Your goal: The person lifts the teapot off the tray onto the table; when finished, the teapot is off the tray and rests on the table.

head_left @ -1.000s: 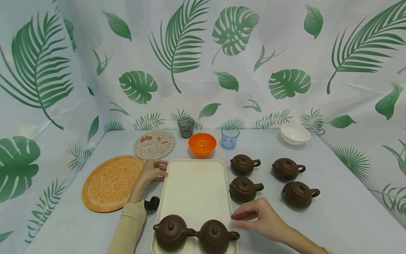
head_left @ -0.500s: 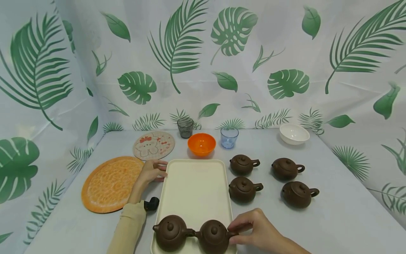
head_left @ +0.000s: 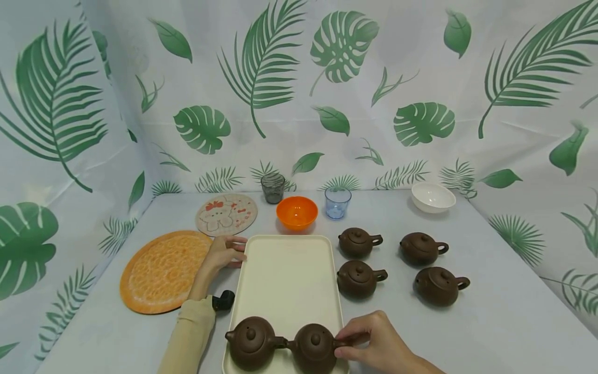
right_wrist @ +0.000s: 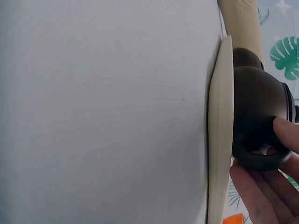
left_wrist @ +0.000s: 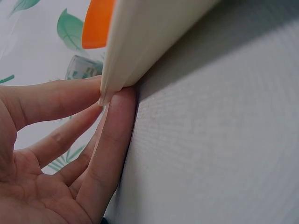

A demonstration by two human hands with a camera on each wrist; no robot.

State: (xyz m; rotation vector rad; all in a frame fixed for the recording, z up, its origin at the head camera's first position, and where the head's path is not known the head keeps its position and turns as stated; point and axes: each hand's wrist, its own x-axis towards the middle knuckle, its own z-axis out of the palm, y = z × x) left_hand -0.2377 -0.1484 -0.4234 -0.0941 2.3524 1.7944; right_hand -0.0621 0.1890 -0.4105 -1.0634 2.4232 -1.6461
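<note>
- Pinching the loop handle of the right-hand teapot (head_left: 314,348) with the right hand (head_left: 374,340), thumb and fingers (right_wrist: 285,133) curled round it; pot sitting at the near right corner of the cream tray (head_left: 285,275).
- Standing just beside it, spout almost against the neighbour's handle: a second teapot (head_left: 251,341), at the tray's near left corner.
- Holding the tray's far left rim with the left hand (head_left: 223,253), thumb over the edge, fingertips (left_wrist: 117,121) tucked under it against the grey worktop (head_left: 490,322).
- Waiting right of the tray, off it: four more brown teapots (head_left: 359,279) in two pairs.
- Lying left of the tray: an orange round mat (head_left: 163,270), a cartoon coaster (head_left: 227,213) behind it.
- Lining the back: a dark glass (head_left: 273,187), an orange bowl (head_left: 297,212), a blue glass (head_left: 337,202), a white bowl (head_left: 433,196).
</note>
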